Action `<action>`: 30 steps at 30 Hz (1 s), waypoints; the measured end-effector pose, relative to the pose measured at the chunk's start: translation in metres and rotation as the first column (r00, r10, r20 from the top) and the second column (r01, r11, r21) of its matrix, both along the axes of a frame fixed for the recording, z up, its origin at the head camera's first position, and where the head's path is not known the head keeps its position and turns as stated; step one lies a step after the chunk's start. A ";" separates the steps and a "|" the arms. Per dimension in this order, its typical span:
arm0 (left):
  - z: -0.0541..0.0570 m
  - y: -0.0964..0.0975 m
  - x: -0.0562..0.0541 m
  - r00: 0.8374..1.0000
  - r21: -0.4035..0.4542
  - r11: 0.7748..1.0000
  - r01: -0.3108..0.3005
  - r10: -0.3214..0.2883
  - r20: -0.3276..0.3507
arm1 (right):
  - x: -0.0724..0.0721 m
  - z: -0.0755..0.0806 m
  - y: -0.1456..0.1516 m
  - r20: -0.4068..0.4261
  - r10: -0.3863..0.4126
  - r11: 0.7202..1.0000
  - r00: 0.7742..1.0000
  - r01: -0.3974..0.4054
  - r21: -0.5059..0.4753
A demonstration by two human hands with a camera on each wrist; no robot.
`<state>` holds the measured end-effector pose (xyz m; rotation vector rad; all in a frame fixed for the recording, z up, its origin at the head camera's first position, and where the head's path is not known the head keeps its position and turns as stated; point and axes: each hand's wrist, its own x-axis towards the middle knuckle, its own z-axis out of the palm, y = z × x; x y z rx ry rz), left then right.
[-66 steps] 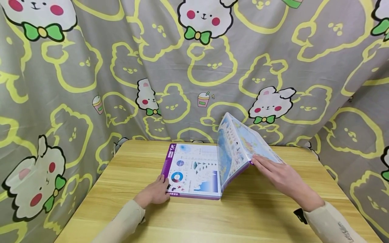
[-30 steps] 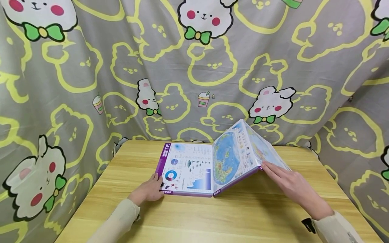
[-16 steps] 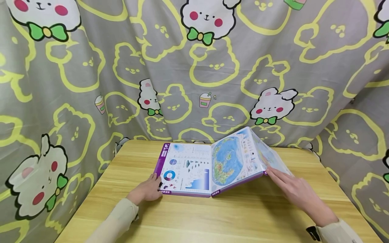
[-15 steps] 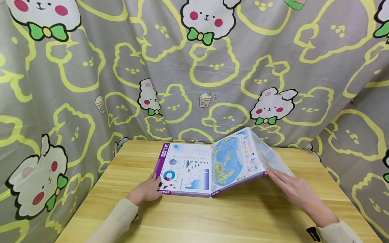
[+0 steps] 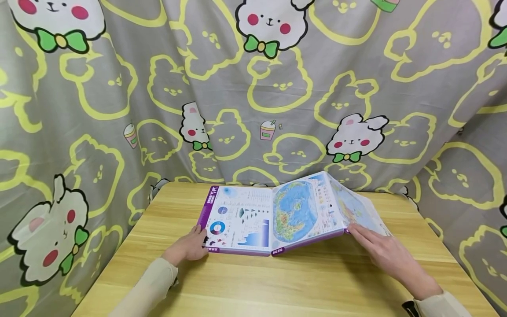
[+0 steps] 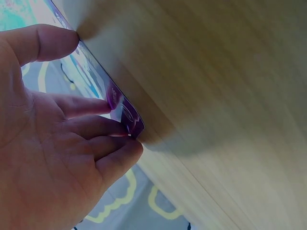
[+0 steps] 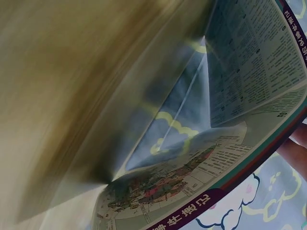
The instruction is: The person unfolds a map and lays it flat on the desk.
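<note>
A fold-out map chart with purple edging lies part-open on the table. Its left panel is flat; the middle world-map panel slopes up to the right, and the right panel slants down behind the fold. My left hand rests at the near left corner; in the left wrist view the thumb and fingertips of that hand touch the chart's edges. Across the near end of the raised fold lie the straight fingers of my right hand. From the right wrist, the printed underside shows, with fingers outside it.
Pale wooden table spreads in front and to both sides of the chart. A grey curtain with rabbit drawings hangs behind the table and at its sides. The chart's raised fold stands close to the curtain.
The right hand has moved right and a little toward me, and the raised fold has sunk, spreading the map panel wider. The left hand and left panel have shifted slightly left.
</note>
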<state>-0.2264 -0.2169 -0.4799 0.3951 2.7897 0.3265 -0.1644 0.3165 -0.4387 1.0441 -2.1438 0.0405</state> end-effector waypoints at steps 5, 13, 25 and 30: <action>-0.001 -0.003 -0.002 1.000 -0.014 1.000 -0.001 0.001 0.000 | -0.001 -0.003 0.001 -0.009 0.005 1.000 1.000 -0.005 0.009; 0.000 -0.007 -0.004 1.000 -0.024 1.000 -0.013 0.013 -0.001 | -0.002 -0.010 0.003 0.011 0.000 1.000 1.000 0.000 0.027; -0.002 -0.013 -0.004 1.000 -0.028 1.000 -0.013 0.013 -0.006 | 0.000 -0.017 0.004 0.076 -0.015 0.998 0.997 0.011 0.058; -0.003 -0.017 -0.005 1.000 -0.020 1.000 -0.025 0.025 -0.005 | 0.000 -0.021 0.003 0.083 -0.005 0.997 0.997 -0.001 0.080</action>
